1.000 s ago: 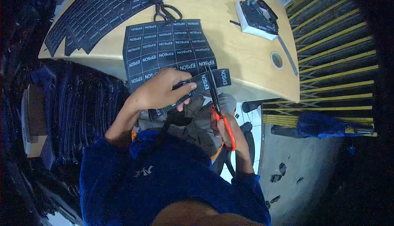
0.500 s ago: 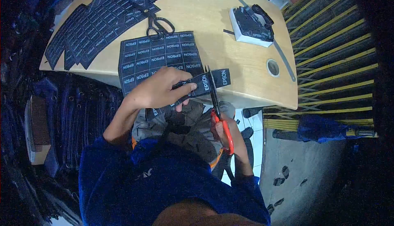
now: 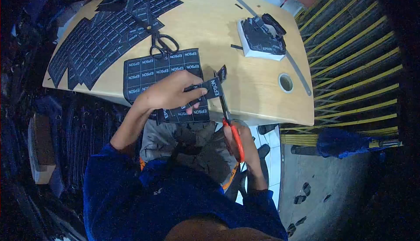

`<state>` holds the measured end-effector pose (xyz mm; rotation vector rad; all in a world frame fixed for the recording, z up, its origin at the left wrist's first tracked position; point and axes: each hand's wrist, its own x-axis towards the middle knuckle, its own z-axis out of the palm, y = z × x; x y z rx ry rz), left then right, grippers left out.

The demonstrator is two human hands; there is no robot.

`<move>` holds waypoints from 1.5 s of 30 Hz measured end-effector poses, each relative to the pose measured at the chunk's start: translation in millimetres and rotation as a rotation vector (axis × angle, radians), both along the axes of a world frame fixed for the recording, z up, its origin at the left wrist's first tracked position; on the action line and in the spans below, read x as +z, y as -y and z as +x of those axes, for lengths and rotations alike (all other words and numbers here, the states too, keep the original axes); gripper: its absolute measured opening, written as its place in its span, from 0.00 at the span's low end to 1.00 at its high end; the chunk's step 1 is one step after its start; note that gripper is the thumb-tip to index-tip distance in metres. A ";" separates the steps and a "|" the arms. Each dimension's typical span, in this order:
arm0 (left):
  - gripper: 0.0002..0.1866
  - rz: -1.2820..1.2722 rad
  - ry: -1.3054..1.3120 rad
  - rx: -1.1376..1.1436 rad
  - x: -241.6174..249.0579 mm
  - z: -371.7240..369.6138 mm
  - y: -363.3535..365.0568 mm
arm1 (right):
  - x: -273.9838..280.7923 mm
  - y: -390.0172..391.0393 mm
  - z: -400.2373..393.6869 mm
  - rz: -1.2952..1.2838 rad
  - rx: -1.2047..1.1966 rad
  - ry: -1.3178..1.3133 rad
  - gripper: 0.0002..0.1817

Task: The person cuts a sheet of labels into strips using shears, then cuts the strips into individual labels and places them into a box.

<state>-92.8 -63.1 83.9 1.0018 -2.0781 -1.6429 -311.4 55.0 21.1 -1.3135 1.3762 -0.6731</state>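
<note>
My left hand (image 3: 175, 90) pinches a black strip of EPSON labels (image 3: 213, 88) between thumb and fingers, over the table's front edge. In my right hand (image 3: 245, 140) are red-handled scissors (image 3: 236, 138), their blades closing across the strip's right end. A single label piece (image 3: 222, 72) tilts up beyond the blades. Under my left hand lies a larger EPSON label sheet (image 3: 148, 70), printed in a grid and reaching to the table's front edge. Black-handled scissors (image 3: 164, 46) rest at the far edge of that sheet.
Overlapping label sheets (image 3: 100, 40) spread over the table's left side. At the right stands a white box (image 3: 262, 54) heaped with cut labels, beside a long metal ruler (image 3: 298, 72) and a round hole (image 3: 285, 82) in the table (image 3: 258, 96). A yellow-slatted folding gate (image 3: 350, 66) borders the right.
The scissor blades have closed through the strip, and its end label has tipped up and away. My view has shifted slightly, with the table lower in it.
</note>
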 end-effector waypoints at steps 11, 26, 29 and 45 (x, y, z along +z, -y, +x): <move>0.13 -0.067 0.020 0.074 -14.2 11.0 17.8 | -19.7 7.5 1.4 -0.110 -0.075 0.262 0.12; 0.15 -0.092 0.004 -0.049 2.1 20.3 -23.4 | -8.2 -14.1 21.8 -0.276 0.139 0.247 0.14; 0.15 -0.072 -0.023 -0.050 4.8 22.1 -32.0 | -12.7 -18.0 22.8 -0.328 0.132 0.252 0.15; 0.12 -0.133 -0.003 -0.057 16.2 28.8 -73.4 | -3.0 -53.6 27.3 -0.299 -0.049 0.034 0.15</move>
